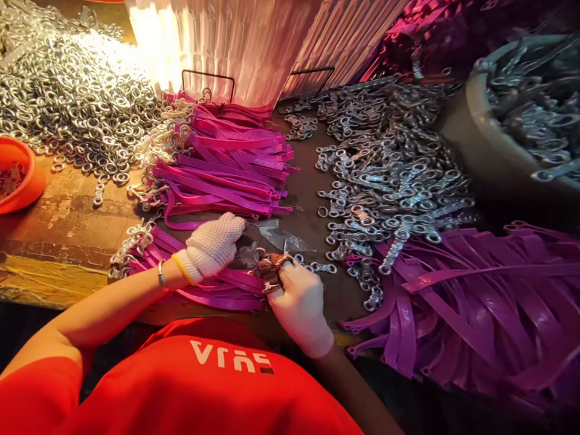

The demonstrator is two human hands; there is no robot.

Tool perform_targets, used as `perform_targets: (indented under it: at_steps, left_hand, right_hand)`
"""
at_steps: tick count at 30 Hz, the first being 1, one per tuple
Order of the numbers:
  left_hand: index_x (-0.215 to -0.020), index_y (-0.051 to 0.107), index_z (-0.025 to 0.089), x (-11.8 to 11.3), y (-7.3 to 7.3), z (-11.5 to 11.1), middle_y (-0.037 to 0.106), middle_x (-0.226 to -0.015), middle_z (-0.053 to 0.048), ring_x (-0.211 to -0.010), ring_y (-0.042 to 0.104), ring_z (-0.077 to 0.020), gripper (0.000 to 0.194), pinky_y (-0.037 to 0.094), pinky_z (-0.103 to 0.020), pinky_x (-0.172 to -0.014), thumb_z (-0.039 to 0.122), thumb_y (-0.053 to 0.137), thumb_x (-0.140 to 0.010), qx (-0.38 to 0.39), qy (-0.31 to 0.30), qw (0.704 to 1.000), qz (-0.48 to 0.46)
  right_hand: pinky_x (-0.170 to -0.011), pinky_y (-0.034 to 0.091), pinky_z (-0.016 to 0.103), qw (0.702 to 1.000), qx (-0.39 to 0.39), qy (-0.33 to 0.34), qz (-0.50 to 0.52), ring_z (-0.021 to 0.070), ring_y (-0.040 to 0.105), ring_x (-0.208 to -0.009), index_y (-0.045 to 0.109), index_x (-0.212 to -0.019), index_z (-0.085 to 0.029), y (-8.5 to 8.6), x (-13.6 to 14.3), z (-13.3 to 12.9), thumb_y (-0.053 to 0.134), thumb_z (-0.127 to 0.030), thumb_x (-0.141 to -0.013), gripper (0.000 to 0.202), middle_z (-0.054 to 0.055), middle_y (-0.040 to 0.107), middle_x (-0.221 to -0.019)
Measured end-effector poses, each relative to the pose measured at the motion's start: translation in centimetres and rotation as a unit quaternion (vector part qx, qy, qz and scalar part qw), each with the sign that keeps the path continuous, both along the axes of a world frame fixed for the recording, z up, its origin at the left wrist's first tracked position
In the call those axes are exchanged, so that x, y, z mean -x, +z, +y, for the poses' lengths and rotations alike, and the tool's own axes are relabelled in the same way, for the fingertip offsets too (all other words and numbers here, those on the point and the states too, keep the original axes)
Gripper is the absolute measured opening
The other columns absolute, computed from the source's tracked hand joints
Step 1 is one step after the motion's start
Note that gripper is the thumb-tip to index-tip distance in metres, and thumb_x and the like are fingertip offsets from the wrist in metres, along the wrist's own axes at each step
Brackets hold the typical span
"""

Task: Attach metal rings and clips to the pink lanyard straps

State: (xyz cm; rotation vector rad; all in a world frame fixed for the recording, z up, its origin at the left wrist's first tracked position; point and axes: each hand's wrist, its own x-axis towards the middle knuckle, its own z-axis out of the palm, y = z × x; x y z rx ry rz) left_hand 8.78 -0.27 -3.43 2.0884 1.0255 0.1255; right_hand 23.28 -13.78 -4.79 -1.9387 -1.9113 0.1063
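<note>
My left hand, in a white knitted glove, is closed just below a pile of purple straps. Its fingertips are pressed together, and what they hold, if anything, is too small to make out. In my gloved right hand is a hand tool wrapped in brown material, with a thin metal tip sticking up; its exact kind is unclear. Under and between both hands lies a second bundle of purple straps. Pale rings hang on that bundle's left ends.
Loose metal rings are heaped at the back left, near an orange bowl. Metal links pile up on the right, beside a large bucket. More purple straps spread at the right edge. A corrugated sheet stands behind.
</note>
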Motion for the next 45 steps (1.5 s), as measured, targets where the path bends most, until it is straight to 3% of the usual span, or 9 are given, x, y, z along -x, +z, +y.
perform_targets:
  at_steps: [4, 9, 12, 17, 26, 33, 36, 40, 45]
  left_hand:
    - [-0.11, 0.064, 0.012, -2.4, -0.9, 2.4, 0.058, -0.121, -0.021, -0.094, 0.066, -0.0306, 0.031, 0.048, -0.045, -0.083, 0.012, 0.039, -0.093, -0.084, -0.015, 0.983, 0.162]
    - [-0.098, 0.068, 0.014, -0.9, 0.2, 1.8, 0.066, -0.1, -0.012, -0.091, 0.064, -0.0236, 0.019, 0.047, -0.033, -0.082, 0.012, 0.052, -0.086, -0.06, -0.002, 0.996, 0.066]
    - [-0.096, 0.065, 0.017, 1.3, 1.6, 0.2, 0.065, -0.079, -0.004, -0.06, 0.058, -0.0133, 0.015, 0.044, -0.023, -0.057, 0.022, 0.052, -0.089, 0.128, 0.049, 0.987, -0.081]
    - [-0.08, 0.057, 0.016, 3.3, 2.6, -2.1, 0.052, -0.056, 0.003, -0.036, 0.036, -0.006, 0.031, 0.025, -0.019, -0.037, 0.045, 0.053, -0.091, 0.364, 0.124, 0.912, -0.146]
    - [-0.079, 0.058, 0.018, 4.9, 0.4, -4.8, 0.061, -0.073, -0.003, -0.066, 0.051, -0.0153, 0.006, 0.035, -0.025, -0.062, 0.013, 0.056, -0.077, 0.018, -0.004, 0.999, -0.041]
    - [-0.082, 0.063, 0.016, 5.9, -0.4, -5.0, 0.06, -0.07, 0.0, -0.064, 0.049, -0.0131, 0.023, 0.036, -0.022, -0.059, 0.032, 0.05, -0.092, 0.186, 0.005, 0.972, -0.145]
    - [-0.08, 0.065, 0.015, 6.2, -0.3, -5.3, 0.061, -0.07, 0.0, -0.064, 0.05, -0.0122, 0.029, 0.035, -0.021, -0.059, 0.038, 0.053, -0.093, 0.134, 0.027, 0.978, -0.158]
    - [-0.084, 0.069, 0.016, 6.5, -0.7, -6.2, 0.068, -0.077, -0.004, -0.071, 0.059, -0.0156, 0.024, 0.037, -0.023, -0.065, 0.031, 0.053, -0.094, 0.04, 0.018, 0.991, -0.126]
    - [-0.083, 0.068, 0.017, 6.8, -0.8, -6.8, 0.069, -0.081, -0.008, -0.074, 0.06, -0.0194, 0.015, 0.038, -0.026, -0.066, 0.02, 0.054, -0.089, -0.032, -0.009, 0.998, -0.046]
  right_hand:
    - [-0.06, 0.038, 0.031, 0.998, 0.048, -0.031, 0.018, 0.0229, 0.058, -0.065, 0.06, -0.072, -0.022, -0.8, -0.8, 0.4, 0.045, -0.017, -0.086, 0.021, 0.008, 0.064, -0.067]
    - [-0.073, 0.048, 0.032, 0.993, 0.048, -0.027, 0.107, 0.0243, 0.065, -0.084, 0.068, -0.1, -0.02, -0.3, -0.9, 1.5, 0.045, -0.013, -0.085, 0.028, 0.009, 0.072, -0.09]
    - [-0.086, 0.049, 0.033, 0.988, 0.041, 0.033, 0.143, 0.0241, 0.064, -0.101, 0.063, -0.119, -0.019, 0.3, -0.7, 2.1, 0.044, -0.005, -0.078, 0.047, 0.01, 0.07, -0.108]
    - [-0.077, 0.048, 0.03, 0.99, 0.086, 0.089, 0.07, 0.0226, 0.063, -0.087, 0.067, -0.1, -0.017, 1.3, 0.7, 2.1, 0.048, -0.004, -0.072, 0.036, 0.01, 0.069, -0.094]
    - [-0.062, 0.038, 0.031, 0.983, 0.099, 0.118, -0.097, 0.0197, 0.054, -0.066, 0.063, -0.074, -0.017, 2.0, 2.5, 1.2, 0.05, -0.005, -0.067, 0.019, 0.011, 0.065, -0.083]
    - [-0.079, 0.049, 0.033, 0.991, 0.093, 0.093, -0.026, 0.0248, 0.064, -0.09, 0.064, -0.115, -0.012, 2.3, 3.0, 0.7, 0.045, -0.004, -0.074, 0.045, 0.016, 0.068, -0.106]
    - [-0.08, 0.048, 0.031, 0.976, 0.191, 0.099, -0.027, 0.0249, 0.067, -0.096, 0.053, -0.132, -0.013, 3.7, 3.0, 1.1, 0.05, -0.011, -0.081, 0.052, 0.014, 0.071, -0.11]
    - [-0.062, 0.04, 0.03, 0.948, 0.299, 0.052, -0.101, 0.0258, 0.07, -0.079, 0.062, -0.114, -0.015, 4.7, 3.8, 1.5, 0.049, -0.014, -0.083, 0.034, 0.01, 0.075, -0.087]
    - [-0.056, 0.032, 0.031, 0.949, 0.261, 0.101, -0.143, 0.0252, 0.069, -0.07, 0.064, -0.093, -0.013, 4.2, 4.7, 0.8, 0.048, -0.015, -0.082, 0.019, 0.013, 0.073, -0.078]
